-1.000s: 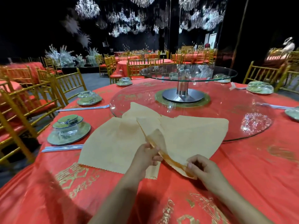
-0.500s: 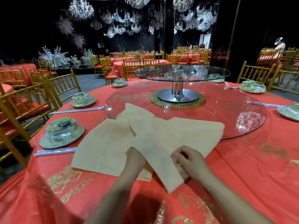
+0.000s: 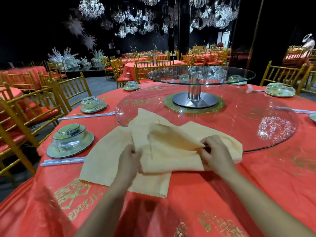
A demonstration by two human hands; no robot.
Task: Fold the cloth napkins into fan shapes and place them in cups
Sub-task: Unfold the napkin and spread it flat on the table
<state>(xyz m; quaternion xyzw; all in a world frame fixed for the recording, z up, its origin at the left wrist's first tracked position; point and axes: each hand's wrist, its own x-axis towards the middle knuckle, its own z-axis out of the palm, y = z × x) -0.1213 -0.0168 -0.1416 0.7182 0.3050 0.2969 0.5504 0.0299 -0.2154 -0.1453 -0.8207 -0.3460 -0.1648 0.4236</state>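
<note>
A dark banquet hall with crystal chandeliers [image 3: 91,7] overhead. Gold chairs [image 3: 71,89] stand around round tables [image 3: 150,63] with red cloths; the floor [image 3: 99,84] is grey.

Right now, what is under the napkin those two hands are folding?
A flat napkin on the red tablecloth. Whether more lie beneath the held napkin is covered.

Dim hall, sparkling chandeliers [image 3: 92,7], brightly lit table, blurred forearms, wide-angle edge bending

Head view, close above table [image 3: 256,185]
</note>
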